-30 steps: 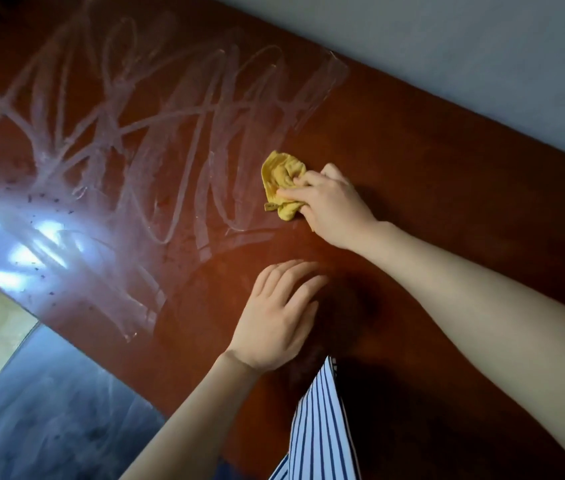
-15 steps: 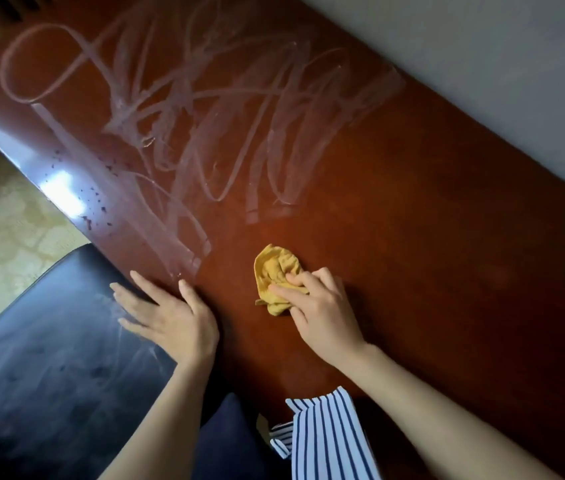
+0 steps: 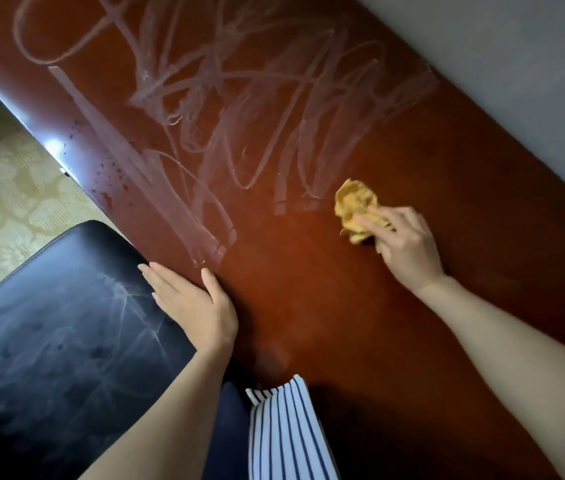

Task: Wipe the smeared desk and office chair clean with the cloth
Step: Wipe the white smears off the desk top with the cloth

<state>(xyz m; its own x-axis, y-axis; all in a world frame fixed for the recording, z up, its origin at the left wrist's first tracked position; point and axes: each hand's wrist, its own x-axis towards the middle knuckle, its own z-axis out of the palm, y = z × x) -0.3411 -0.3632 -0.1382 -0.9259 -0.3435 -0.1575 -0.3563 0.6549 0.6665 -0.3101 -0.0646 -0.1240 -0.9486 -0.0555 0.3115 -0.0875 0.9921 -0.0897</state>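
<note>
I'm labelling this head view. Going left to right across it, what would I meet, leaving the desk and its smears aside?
black office chair → left hand → striped garment → yellow cloth → right hand

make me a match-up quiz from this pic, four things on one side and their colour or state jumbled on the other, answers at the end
Things:
1 cloth
2 desk
3 chair seat
4 left hand

States:
a black with pale streaks
b yellow, crumpled, gripped by the right hand
c red-brown, white smears across part of it
d flat at the desk's near edge, fingers straight

Pairs: 1-b; 2-c; 3-a; 4-d
</note>
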